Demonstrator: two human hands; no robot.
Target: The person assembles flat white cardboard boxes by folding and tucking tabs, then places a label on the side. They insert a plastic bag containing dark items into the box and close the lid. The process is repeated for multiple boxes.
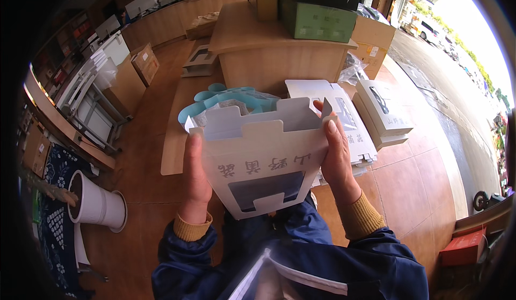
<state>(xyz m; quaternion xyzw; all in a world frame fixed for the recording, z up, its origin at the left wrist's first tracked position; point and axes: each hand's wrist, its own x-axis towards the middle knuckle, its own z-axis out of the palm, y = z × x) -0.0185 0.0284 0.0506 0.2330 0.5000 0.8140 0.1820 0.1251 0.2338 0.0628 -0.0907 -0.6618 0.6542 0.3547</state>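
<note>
Between my two hands is a white cardboard box (263, 155) with a dark window and grey lettering on its side, its top end unclosed and its flaps and tabs standing up. My left hand (196, 174) presses against the box's left side, its fingers mostly hidden behind the card. At the upper right corner, my right hand (337, 155) grips the box, thumb in front near a tab and fingertips behind. Past the box lie a light blue ribbon strip (207, 106) and clear plastic wrap. A stack of flat white box blanks (355, 120) lies just right of it.
Closed white boxes (384, 106) are stacked at the right. A wooden counter (285, 58) ahead carries a green box (325, 23). At left stand a white plant pot (97, 200) and a metal-framed stand (91, 101). A red box (463, 246) sits at lower right, by the doorway.
</note>
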